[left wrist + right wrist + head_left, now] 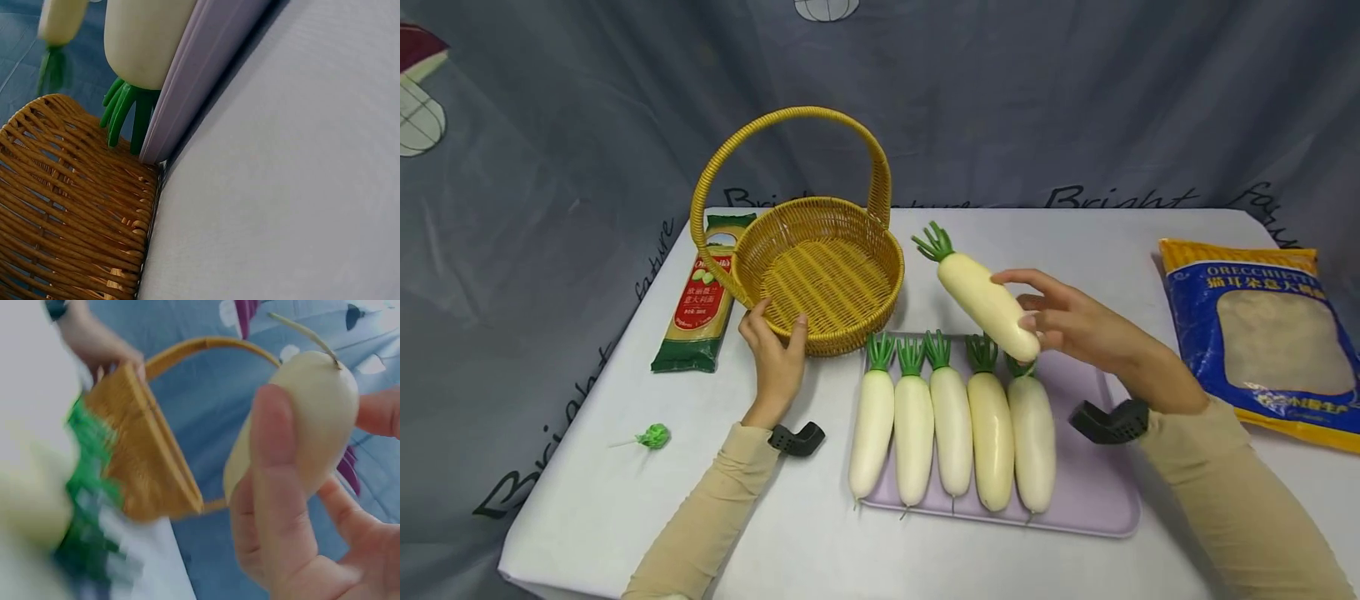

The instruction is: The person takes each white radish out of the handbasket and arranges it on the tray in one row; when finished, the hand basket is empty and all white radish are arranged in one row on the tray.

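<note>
My right hand (1063,321) pinches a white radish (981,300) near its root end and holds it above the tray, leaves tilted toward the upper left. In the right wrist view, thumb and fingers wrap around this radish (319,412). A yellow wicker basket (891,308) with a tall hoop handle stands at the back, its inside bare. My left hand (778,367) grips the near left part of its rim; the left wrist view shows the basket's woven side (69,206) but not the hand. Several more radishes (913,442) lie side by side on a lilac tray (1097,500).
Left of the basket lies a green and red pasta packet (696,308), partly behind the handle. A green-wrapped lollipop (655,435) rests at the left of the white table (580,517). On the right is a large blue and yellow orecchiette bag (1202,333). A grey curtain hangs behind.
</note>
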### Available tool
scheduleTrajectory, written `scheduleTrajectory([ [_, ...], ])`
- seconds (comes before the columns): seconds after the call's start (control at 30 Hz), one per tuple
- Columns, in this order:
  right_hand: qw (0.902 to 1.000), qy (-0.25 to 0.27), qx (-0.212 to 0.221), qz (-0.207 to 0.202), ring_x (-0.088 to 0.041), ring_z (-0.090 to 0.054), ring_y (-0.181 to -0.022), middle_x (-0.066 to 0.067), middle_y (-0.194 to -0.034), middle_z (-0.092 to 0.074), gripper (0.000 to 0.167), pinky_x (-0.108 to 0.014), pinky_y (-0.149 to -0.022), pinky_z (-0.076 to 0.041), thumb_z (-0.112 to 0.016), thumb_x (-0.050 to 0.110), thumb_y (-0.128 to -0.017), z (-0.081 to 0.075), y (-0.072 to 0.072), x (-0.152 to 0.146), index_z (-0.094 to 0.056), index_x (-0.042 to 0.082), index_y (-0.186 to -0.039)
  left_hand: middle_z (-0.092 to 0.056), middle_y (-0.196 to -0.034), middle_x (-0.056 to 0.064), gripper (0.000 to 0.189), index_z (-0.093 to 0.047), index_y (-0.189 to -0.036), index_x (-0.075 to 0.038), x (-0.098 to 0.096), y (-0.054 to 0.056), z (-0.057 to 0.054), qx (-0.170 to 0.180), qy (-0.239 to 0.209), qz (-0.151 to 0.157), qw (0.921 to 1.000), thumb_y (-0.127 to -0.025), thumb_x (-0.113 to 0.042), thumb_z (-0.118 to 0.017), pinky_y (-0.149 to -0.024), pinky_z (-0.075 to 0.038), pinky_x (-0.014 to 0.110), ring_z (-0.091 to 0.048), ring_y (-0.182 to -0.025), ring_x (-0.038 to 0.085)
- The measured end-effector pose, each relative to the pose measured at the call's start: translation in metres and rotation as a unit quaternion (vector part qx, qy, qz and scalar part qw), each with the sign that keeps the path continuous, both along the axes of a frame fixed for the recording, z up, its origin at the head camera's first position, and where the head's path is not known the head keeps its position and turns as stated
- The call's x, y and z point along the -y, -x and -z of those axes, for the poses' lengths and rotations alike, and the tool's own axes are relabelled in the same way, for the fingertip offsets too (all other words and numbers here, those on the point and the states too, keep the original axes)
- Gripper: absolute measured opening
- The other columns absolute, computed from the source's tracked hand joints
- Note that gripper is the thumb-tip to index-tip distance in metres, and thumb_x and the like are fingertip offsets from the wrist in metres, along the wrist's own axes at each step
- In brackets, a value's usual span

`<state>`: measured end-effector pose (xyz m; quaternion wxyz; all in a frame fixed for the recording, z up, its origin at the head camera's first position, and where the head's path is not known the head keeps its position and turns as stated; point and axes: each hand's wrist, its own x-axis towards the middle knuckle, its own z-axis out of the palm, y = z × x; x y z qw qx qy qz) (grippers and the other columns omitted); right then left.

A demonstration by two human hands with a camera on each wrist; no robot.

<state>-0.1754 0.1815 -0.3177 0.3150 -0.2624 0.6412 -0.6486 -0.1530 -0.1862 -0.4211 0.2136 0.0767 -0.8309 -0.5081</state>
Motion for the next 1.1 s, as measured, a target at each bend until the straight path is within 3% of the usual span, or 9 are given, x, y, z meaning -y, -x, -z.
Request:
scheduleTrajectory([
  [0.1, 0.9940, -0.080, -0.062, 0.043, -0.010, -0.057, -0.082, -0.004, -0.105, -0.048, 0.050, -0.030, -0.064, -0.050, -0.043, 0.003, -0.093, 0.009, -0.021, -0.025, -0.030, 0.022, -0.137, -0.015, -0.133, 0.017, 0.059, -0.023, -0.135, -0.011, 0.001, -0.001, -0.001, 0.000, -0.001, 0.000, 1.0000, -0.090, -0.039, -0.049, -0.106, -0.022, 0.048, -0.023, -0.130, 0.035],
  [0.3, 0.9591, -0.218, -0.143, 0.111, -0.010, -0.057, -0.078, -0.007, -0.095, -0.044, 0.055, -0.027, -0.060, -0.046, -0.055, 0.006, -0.088, 0.027, -0.066, -0.058, -0.031, 0.018, -0.137, -0.015, -0.134, 0.017, 0.059, -0.023, -0.135, -0.009, 0.001, -0.001, 0.000, 0.005, -0.004, -0.003, 1.0000, -0.090, -0.036, -0.050, -0.107, -0.021, 0.048, -0.022, -0.131, 0.034],
  [0.47, 0.9211, -0.316, -0.182, 0.136, -0.005, -0.054, -0.081, -0.005, -0.093, -0.046, 0.059, -0.022, -0.061, -0.040, -0.064, 0.015, -0.083, 0.039, -0.097, -0.077, -0.035, 0.018, -0.134, -0.015, -0.133, 0.016, 0.057, -0.022, -0.135, -0.012, 0.000, -0.001, -0.002, 0.006, -0.005, -0.001, 1.0000, -0.091, -0.037, -0.048, -0.107, -0.021, 0.047, -0.022, -0.131, 0.034],
  [0.57, 0.9058, -0.361, -0.168, 0.144, -0.003, -0.051, -0.077, -0.005, -0.090, -0.046, 0.061, -0.022, -0.058, -0.037, -0.066, 0.022, -0.082, 0.047, -0.111, -0.083, -0.035, 0.021, -0.134, -0.015, -0.134, 0.016, 0.057, -0.022, -0.135, -0.012, 0.000, 0.000, -0.002, 0.006, -0.003, -0.001, 1.0000, -0.091, -0.038, -0.048, -0.107, -0.022, 0.047, -0.023, -0.131, 0.033],
  [0.7, 0.9027, -0.366, -0.168, 0.153, -0.002, -0.048, -0.074, -0.001, -0.087, -0.046, 0.060, -0.022, -0.055, -0.036, -0.068, 0.023, -0.080, 0.057, -0.127, -0.082, -0.038, 0.021, -0.132, -0.015, -0.134, 0.016, 0.058, -0.023, -0.135, -0.011, 0.000, -0.001, -0.002, 0.005, -0.002, -0.002, 1.0000, -0.090, -0.038, -0.048, -0.107, -0.022, 0.047, -0.022, -0.131, 0.033],
  [0.9, 0.9075, -0.311, -0.233, 0.159, 0.000, -0.047, -0.068, 0.007, -0.082, -0.047, 0.062, -0.020, -0.052, -0.040, -0.072, 0.013, -0.075, 0.068, -0.138, -0.071, -0.041, 0.015, -0.129, -0.014, -0.134, 0.016, 0.058, -0.023, -0.135, -0.011, 0.000, -0.001, -0.002, 0.003, -0.003, 0.000, 1.0000, -0.090, -0.038, -0.048, -0.107, -0.021, 0.048, -0.021, -0.131, 0.034],
  [1.0, 0.9007, -0.299, -0.268, 0.165, 0.001, -0.045, -0.066, 0.010, -0.077, -0.047, 0.062, -0.019, -0.051, -0.038, -0.074, 0.012, -0.072, 0.069, -0.140, -0.065, -0.044, 0.014, -0.127, -0.015, -0.134, 0.016, 0.058, -0.023, -0.135, -0.010, 0.000, -0.001, -0.002, 0.002, -0.002, -0.001, 1.0000, -0.091, -0.037, -0.048, -0.107, -0.020, 0.047, -0.021, -0.131, 0.034],
  [1.1, 0.8877, -0.305, -0.300, 0.171, 0.001, -0.042, -0.067, 0.010, -0.077, -0.044, 0.061, -0.018, -0.051, -0.035, -0.075, 0.013, -0.071, 0.068, -0.143, -0.060, -0.047, 0.016, -0.125, -0.015, -0.134, 0.016, 0.058, -0.023, -0.135, -0.009, -0.001, -0.001, -0.001, 0.002, -0.002, -0.001, 1.0000, -0.091, -0.036, -0.049, -0.107, -0.020, 0.047, -0.021, -0.132, 0.033],
])
